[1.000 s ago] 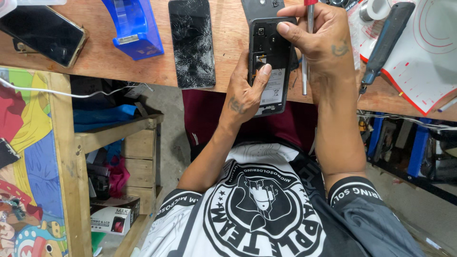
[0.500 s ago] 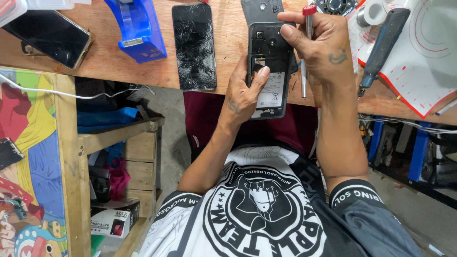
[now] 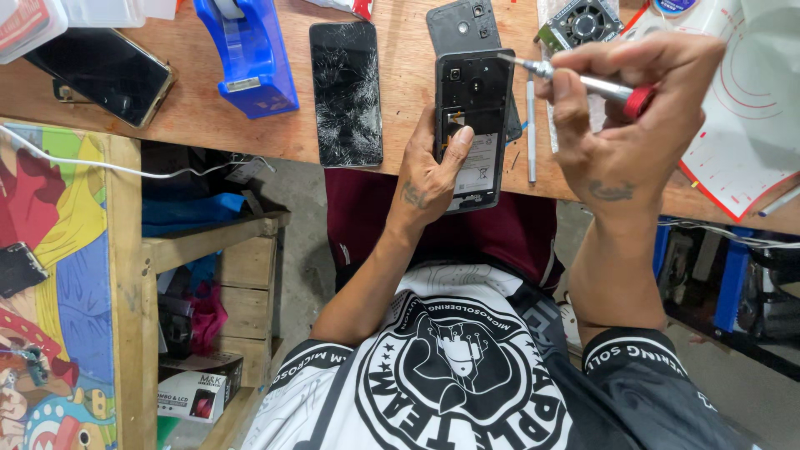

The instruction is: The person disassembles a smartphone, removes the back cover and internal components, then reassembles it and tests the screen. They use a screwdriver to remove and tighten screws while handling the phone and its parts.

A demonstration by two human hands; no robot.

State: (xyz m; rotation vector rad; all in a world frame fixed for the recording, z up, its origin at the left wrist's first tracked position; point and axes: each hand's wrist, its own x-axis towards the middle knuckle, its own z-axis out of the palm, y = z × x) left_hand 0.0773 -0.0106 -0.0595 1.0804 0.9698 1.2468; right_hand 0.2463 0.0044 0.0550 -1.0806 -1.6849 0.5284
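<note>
At the far left, about nine o'clock from the hands, a dark phone lies face up on the wooden workbench. Next along stands a blue tape dispenser, and just to its three o'clock lies a phone with a cracked screen, flat and close to the bench edge.

The left hand comes next. Its fingers are wrapped around the lower half of an opened phone, the thumb pressed on the exposed inside near the middle. This phone has its back off, so dark inner parts and a pale label show. It is held over the near edge of the bench, its lower end hanging past the wood. At its twelve o'clock, a dark back cover lies on the bench, partly under the phone's upper end.

Just to three o'clock of the opened phone, a thin metal tool lies on the wood.

The right hand is clenched around a screwdriver with a silver shaft and red end cap. Its tip points toward nine o'clock and sits at the top right corner of the opened phone. At the hand's twelve o'clock is a small fan; at three o'clock, a white mat with red lines.
</note>
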